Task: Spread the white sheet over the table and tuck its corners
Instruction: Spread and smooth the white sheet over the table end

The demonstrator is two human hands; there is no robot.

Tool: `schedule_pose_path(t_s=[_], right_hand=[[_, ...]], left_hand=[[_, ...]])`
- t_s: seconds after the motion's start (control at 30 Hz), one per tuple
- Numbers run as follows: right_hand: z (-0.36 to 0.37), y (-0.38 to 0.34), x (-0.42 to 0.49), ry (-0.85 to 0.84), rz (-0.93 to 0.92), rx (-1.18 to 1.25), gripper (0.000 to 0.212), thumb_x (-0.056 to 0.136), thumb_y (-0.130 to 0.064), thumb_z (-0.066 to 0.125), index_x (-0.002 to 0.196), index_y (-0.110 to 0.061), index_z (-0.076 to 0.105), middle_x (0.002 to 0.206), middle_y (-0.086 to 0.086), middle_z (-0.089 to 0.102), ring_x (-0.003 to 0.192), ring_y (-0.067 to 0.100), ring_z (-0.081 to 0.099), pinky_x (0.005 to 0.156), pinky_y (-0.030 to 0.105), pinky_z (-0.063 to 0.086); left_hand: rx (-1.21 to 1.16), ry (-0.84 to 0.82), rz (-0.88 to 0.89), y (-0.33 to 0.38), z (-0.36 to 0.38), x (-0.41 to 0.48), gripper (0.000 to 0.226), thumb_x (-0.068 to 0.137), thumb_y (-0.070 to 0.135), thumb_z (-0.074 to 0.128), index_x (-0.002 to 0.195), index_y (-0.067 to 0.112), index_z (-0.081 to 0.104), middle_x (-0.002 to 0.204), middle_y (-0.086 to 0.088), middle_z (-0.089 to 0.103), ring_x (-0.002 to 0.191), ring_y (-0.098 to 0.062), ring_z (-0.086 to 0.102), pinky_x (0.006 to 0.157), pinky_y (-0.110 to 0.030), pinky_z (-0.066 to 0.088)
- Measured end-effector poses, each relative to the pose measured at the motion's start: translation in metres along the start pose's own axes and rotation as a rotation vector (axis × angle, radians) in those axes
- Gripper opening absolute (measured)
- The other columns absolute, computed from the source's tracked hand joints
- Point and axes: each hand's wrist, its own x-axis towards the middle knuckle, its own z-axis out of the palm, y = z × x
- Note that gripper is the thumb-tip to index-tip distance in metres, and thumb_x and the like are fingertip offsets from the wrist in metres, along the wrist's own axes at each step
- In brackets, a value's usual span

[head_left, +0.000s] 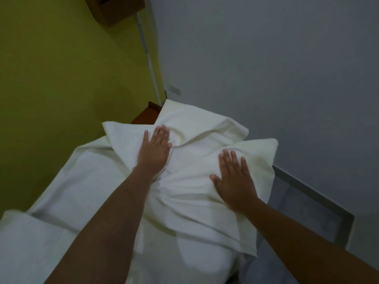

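Note:
A white sheet (196, 152) lies rumpled and partly folded over the far end of a long table, bunched into deep creases in the middle. My left hand (154, 149) presses flat on the sheet left of the bunch, fingers straight and together. My right hand (233, 177) lies flat on the sheet's right fold, fingers spread. A smoother white layer (82, 181) covers the table towards me and to the left. The table itself is hidden except for a brown wooden corner (146, 115) at the far end.
A yellow-green wall (61, 78) stands on the left and a grey wall (266, 68) on the right, meeting just behind the table. A white pipe (148, 58) runs down that corner. Grey floor with a skirting strip (307, 193) lies to the right.

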Motion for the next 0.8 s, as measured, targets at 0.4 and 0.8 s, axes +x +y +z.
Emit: schedule_pose_path(t_s=[0.4, 0.8], right_hand=[[-0.021, 0.064, 0.013, -0.004, -0.106, 0.005, 0.073, 0.098, -0.051, 0.008, 0.146, 0.000, 0.031, 0.153, 0.018, 0.030, 0.142, 0.035, 0.026, 0.117, 0.048, 0.008], [-0.023, -0.067, 0.006, 0.060, 0.101, 0.175, 0.090, 0.087, -0.065, -0.009, 0.150, -0.006, 0.018, 0.159, 0.013, 0.016, 0.147, 0.030, 0.010, 0.118, 0.045, 0.000]], left_hand=[[0.023, 0.106, -0.048, 0.003, -0.021, 0.008, 0.065, 0.100, 0.045, 0.013, 0.150, 0.004, 0.019, 0.158, -0.014, 0.016, 0.147, -0.027, 0.013, 0.117, -0.049, 0.002], [0.041, -0.108, 0.147, 0.016, 0.005, -0.025, 0.079, 0.096, 0.056, 0.001, 0.145, 0.003, 0.033, 0.151, -0.014, 0.035, 0.142, -0.026, 0.030, 0.116, -0.040, 0.008]])
